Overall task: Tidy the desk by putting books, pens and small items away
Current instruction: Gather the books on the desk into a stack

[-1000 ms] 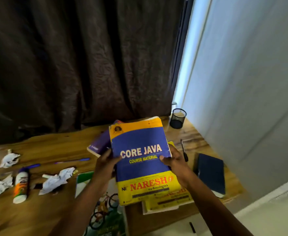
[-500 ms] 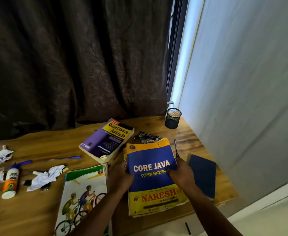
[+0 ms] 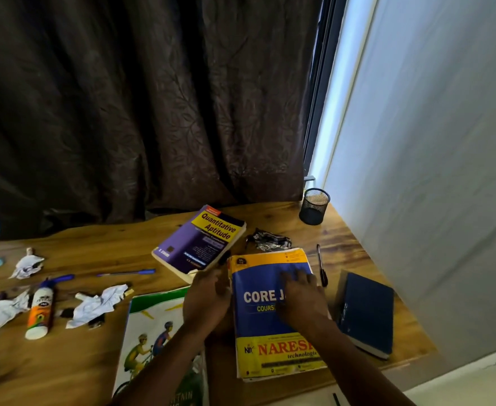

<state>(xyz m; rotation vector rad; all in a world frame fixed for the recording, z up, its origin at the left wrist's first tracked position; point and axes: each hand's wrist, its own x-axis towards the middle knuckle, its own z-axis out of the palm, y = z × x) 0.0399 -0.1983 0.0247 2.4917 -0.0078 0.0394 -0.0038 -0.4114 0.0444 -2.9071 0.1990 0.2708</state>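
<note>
Blue and yellow card covers the Core Java book (image 3: 273, 315), and the right hand (image 3: 301, 297) lies flat on its middle with fingers spread and straight, pressing and gripping nothing. The left hand (image 3: 208, 297) sits against the book's left edge, fingers relaxed and open; whether it touches the spine is hard to tell through the blur. The book lies in the lower right of the frame on the wooden desk (image 3: 103, 253), and a sliver of another yellow cover shows under its bottom edge (so it probably tops a small stack).

It looks thick and heavy, with a soft glossy cover that could slide under a flat palm; I would take it by both long edges, or lift the stack from beneath.

Just right of it lie a black pen (image 3: 321, 266) and a dark blue notebook (image 3: 366, 313) near the desk's right edge. Above it sits a crumpled black-and-white wrapper (image 3: 270, 240), and further up right a black mesh pen holder (image 3: 314, 206). Up left of the hands rests the purple Quantitative Aptitude book (image 3: 199, 241), another thick, stiff block. At lower centre is a thin book with cyclists on its cover (image 3: 153, 332), floppy by the look of it. Toward the left are crumpled papers (image 3: 100, 303), a glue bottle (image 3: 40, 312) and a blue pen (image 3: 126, 272).
</note>
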